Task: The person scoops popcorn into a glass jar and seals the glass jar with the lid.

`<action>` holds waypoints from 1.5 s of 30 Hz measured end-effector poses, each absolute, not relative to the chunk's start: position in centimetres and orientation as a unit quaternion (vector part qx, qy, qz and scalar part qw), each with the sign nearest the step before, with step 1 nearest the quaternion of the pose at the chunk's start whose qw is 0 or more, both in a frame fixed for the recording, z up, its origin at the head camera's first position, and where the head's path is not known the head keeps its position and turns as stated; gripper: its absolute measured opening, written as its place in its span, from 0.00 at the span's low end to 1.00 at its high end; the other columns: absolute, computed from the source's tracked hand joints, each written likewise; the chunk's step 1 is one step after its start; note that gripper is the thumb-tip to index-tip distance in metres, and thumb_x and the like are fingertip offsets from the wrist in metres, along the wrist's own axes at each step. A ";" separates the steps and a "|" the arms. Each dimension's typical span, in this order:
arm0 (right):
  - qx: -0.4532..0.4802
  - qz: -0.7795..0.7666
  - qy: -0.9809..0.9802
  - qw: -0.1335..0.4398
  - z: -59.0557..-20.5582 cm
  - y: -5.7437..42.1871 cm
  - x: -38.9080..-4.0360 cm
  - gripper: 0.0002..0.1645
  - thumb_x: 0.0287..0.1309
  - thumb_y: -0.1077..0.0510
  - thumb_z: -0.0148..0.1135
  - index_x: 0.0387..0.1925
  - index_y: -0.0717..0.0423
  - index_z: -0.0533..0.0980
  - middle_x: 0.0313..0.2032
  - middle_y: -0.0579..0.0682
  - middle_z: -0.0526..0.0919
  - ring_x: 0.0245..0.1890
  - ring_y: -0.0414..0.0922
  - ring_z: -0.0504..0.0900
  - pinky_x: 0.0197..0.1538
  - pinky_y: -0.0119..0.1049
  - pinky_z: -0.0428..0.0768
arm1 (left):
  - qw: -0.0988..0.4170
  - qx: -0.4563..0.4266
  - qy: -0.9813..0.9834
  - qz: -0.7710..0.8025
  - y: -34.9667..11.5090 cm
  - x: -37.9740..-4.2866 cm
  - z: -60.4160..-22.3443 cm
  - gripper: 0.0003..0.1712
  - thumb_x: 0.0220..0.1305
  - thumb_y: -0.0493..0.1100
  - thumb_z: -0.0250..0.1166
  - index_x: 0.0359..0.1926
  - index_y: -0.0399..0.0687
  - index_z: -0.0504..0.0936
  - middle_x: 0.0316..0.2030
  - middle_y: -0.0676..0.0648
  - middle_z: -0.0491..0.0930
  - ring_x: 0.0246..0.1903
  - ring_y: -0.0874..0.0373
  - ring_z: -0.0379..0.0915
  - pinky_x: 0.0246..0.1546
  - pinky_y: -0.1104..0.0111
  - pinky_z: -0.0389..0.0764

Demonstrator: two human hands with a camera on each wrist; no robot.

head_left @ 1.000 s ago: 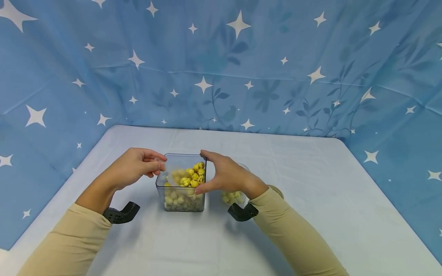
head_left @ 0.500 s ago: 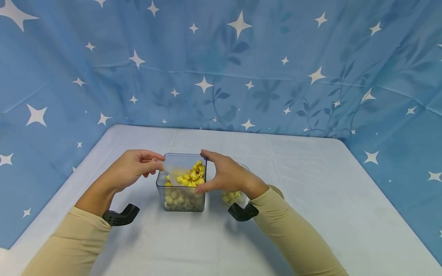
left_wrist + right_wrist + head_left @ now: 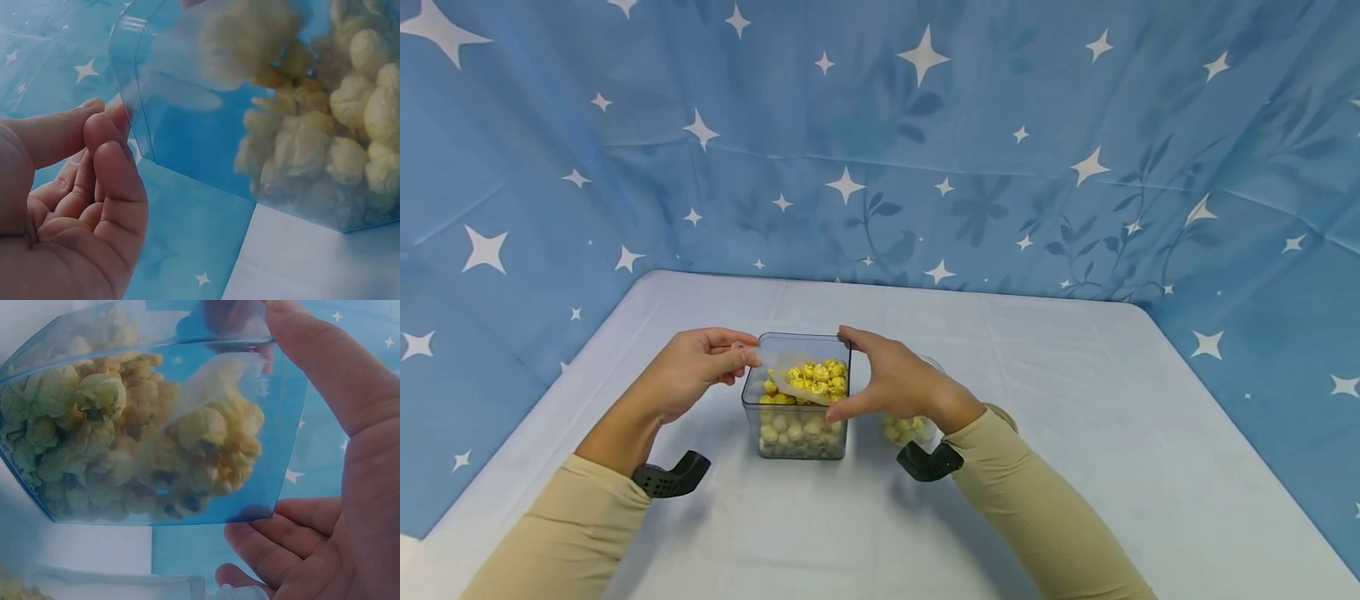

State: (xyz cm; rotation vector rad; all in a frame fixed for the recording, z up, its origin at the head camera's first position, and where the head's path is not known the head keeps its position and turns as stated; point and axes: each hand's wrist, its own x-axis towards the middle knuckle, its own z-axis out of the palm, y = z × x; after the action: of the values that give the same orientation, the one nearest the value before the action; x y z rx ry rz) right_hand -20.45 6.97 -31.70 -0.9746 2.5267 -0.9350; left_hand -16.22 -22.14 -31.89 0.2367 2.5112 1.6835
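A clear square plastic container [image 3: 801, 442] partly full of yellow popcorn [image 3: 817, 375] stands on the white table. My right hand [image 3: 895, 379] grips its right side, thumb at the near corner and fingers at the far one. In the right wrist view, the thumb lies along the rim. At the left rim, my left hand [image 3: 700, 367] pinches the end of a thin, frosted translucent scoop [image 3: 215, 378], whose body reaches down among the popcorn inside. The left wrist view shows the fingertips right beside the container wall; the pinched end is mostly hidden by them.
Right of the container, partly behind my right hand and wrist, a clear jar [image 3: 910, 429] holds more popcorn. A round beige-rimmed thing [image 3: 1002, 416] shows behind the right forearm. A blue star-patterned curtain [image 3: 880, 208] hangs behind the white-covered table [image 3: 1075, 417].
The scoop has tilted and shifted inside the container, and the popcorn heap has spread lower and flatter. My left hand has moved slightly; the right hand keeps its grip on the container.
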 end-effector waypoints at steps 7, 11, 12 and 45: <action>-0.335 -0.324 0.874 0.137 -31.8 7.0 -20.4 0.66 0.47 0.39 0.79 0.78 0.54 0.52 0.74 0.49 0.60 0.72 0.47 0.61 0.69 0.49 0.64 | 0.040 0.064 0.805 0.589 -22.5 -16.3 -32.6 0.23 0.76 0.41 0.58 0.60 0.25 0.74 0.39 0.48 0.81 0.39 0.58 0.76 0.42 0.71 0.80; -0.336 -0.323 0.874 0.136 -31.8 7.0 -20.4 0.67 0.47 0.39 0.79 0.78 0.54 0.52 0.74 0.49 0.60 0.72 0.47 0.61 0.69 0.49 0.64 | 0.040 0.054 0.782 0.620 -22.7 -16.4 -33.1 0.26 0.76 0.40 0.58 0.63 0.21 0.68 0.38 0.52 0.81 0.36 0.62 0.76 0.43 0.73 0.80; -0.337 -0.322 0.874 0.135 -31.8 7.0 -20.4 0.67 0.47 0.39 0.79 0.78 0.54 0.52 0.74 0.49 0.60 0.72 0.47 0.61 0.69 0.48 0.64 | 0.040 0.052 0.775 0.628 -22.7 -16.4 -33.3 0.26 0.75 0.39 0.58 0.63 0.20 0.67 0.37 0.53 0.81 0.36 0.63 0.76 0.43 0.73 0.80; -0.340 -0.317 0.876 0.131 -31.6 7.0 -20.4 0.66 0.47 0.39 0.79 0.78 0.55 0.52 0.74 0.51 0.61 0.72 0.48 0.61 0.69 0.49 0.64 | 0.024 0.066 0.679 0.731 -23.8 -15.7 -34.5 0.17 0.75 0.37 0.58 0.57 0.29 0.71 0.37 0.54 0.84 0.34 0.65 0.77 0.41 0.75 0.80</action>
State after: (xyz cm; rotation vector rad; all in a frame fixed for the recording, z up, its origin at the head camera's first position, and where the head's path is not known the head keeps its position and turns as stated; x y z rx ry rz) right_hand -20.35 6.95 -31.61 -0.9866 2.5436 -0.9211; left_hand -15.75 -23.82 -34.47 0.2034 2.1011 2.2613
